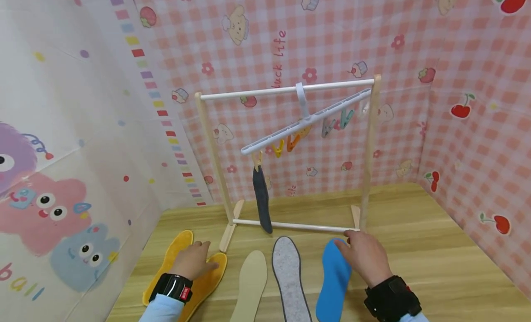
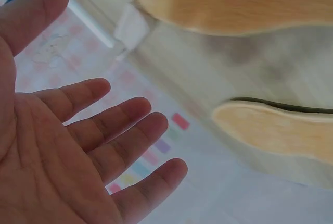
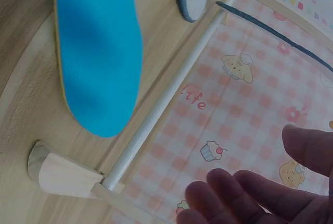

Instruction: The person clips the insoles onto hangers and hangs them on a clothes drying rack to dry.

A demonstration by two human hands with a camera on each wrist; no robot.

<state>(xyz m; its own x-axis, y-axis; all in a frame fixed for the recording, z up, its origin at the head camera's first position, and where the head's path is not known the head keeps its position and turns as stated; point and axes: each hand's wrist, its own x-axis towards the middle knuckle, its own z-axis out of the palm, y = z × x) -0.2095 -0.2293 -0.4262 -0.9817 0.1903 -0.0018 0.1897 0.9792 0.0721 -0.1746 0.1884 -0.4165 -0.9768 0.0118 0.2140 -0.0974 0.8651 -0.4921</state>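
Observation:
Over the two yellow insoles (image 1: 155, 280) on the left of the table hovers my left hand (image 1: 192, 261), fingers spread and holding nothing; both insoles (image 2: 276, 130) also show in the left wrist view. My right hand (image 1: 367, 257) is beside the tip of a blue insole (image 1: 333, 280), its fingers loosely bent with nothing in them. Between the hands lie a beige insole (image 1: 250, 280) and a grey insole (image 1: 287, 262) with a dark edge. From the low end of a tilted white hanger (image 1: 274, 136), a clothespin (image 1: 258, 161) holds a dark insole (image 1: 261, 199).
The hanger hooks over the white top bar (image 1: 253, 92) of a wooden rack standing behind the insoles. Yellow (image 1: 278, 149), orange (image 1: 292, 143), grey (image 1: 327, 127) and green clothespins (image 1: 346, 119) hang along it. Patterned cloth (image 1: 257, 50) covers the back and sides.

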